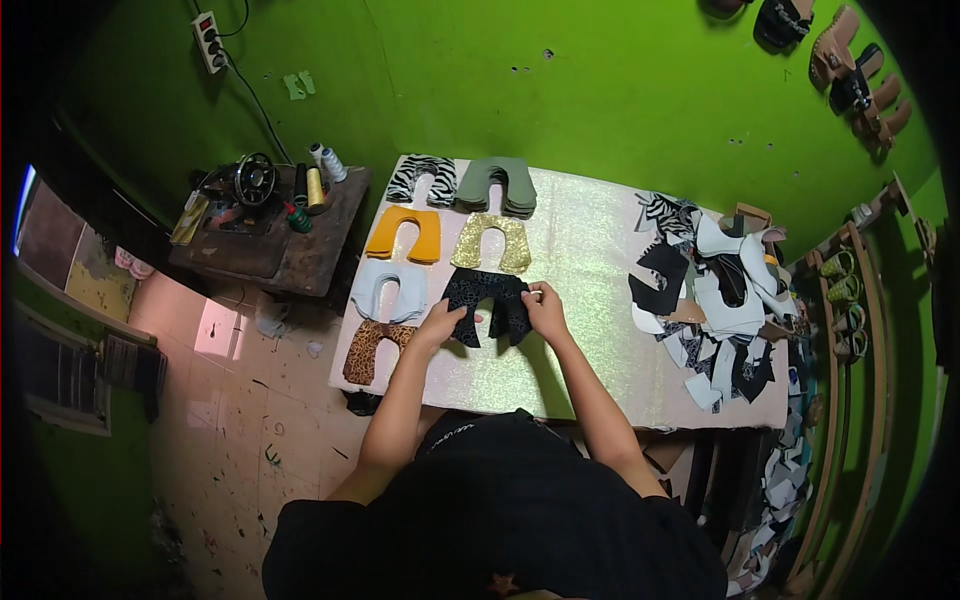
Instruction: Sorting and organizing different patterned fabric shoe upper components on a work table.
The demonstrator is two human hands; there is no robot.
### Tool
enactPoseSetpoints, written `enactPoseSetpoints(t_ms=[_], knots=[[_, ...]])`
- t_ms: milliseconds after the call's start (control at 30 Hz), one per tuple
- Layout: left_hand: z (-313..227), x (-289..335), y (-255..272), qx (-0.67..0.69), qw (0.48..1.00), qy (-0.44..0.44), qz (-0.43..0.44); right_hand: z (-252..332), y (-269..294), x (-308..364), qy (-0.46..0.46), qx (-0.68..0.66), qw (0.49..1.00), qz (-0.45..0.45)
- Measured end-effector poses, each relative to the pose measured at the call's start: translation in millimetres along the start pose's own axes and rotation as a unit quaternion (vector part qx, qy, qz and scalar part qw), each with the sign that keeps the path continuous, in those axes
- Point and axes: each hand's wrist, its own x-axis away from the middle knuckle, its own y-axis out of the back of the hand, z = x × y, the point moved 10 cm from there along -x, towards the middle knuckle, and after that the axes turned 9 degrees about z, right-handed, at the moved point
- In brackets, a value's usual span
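Note:
Both my hands hold a black patterned U-shaped shoe upper piece (487,285) at the table's near side. My left hand (440,326) grips its left leg, and my right hand (545,308) pinches its right edge. Whether it is one piece or a stack, I cannot tell. Beyond it lie gold glitter pieces (514,234) and a stack of grey-green pieces (518,190). The column to the left has zebra-print pieces (402,182), orange-yellow pieces (384,237), white pieces (368,290) and leopard-print pieces (363,352), these last close to my left wrist.
The shimmering pale cloth (600,340) covers the table. Mixed offcuts (725,300) are heaped at its right end. A sewing machine (235,205) with thread spools (316,186) stands on a wooden table at left. Shoes (835,50) hang on the green wall; a rack (870,400) stands at right.

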Motion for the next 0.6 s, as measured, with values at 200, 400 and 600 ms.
enactPoseSetpoints(t_ms=[200, 400, 600], knots=[[-15, -27, 40, -0.158, 0.98, -0.067, -0.101, 0, -3, -10, 0.008, 0.114, 0.99, -0.081], [-11, -37, 74, -0.337, 0.909, -0.037, -0.242, -8, -2, -4, -0.026, 0.139, 0.981, -0.131], [-6, -32, 83, -0.365, 0.893, -0.038, -0.26, -4, -7, 4, -0.049, 0.141, 0.983, -0.11]])
